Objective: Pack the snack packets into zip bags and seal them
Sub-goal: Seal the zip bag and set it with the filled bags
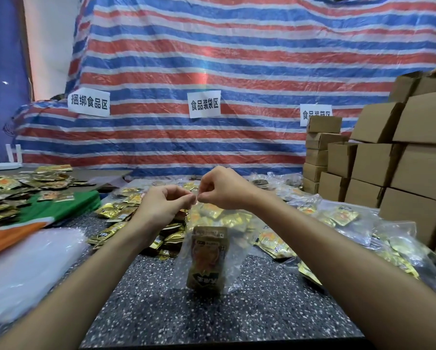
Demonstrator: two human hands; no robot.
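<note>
The left hand [161,203] and the right hand [222,189] both pinched the top edge of the clear zip bag [234,263], close together. Brown snack packets [207,258] stood inside the bag. Loose gold packets [126,213] lay behind it.

We look down on a dark speckled table [212,317]. At 9 o'clock a stack of clear plastic bags [27,258] lies on it, with a green and orange cloth [47,215] just beyond at 10. Loose packets [9,190] spread at 11, and a heap of gold snack packets [118,210] sits near 12. Filled bags [340,215] lie from 1 to 3, beside stacked cardboard boxes [371,162].
</note>
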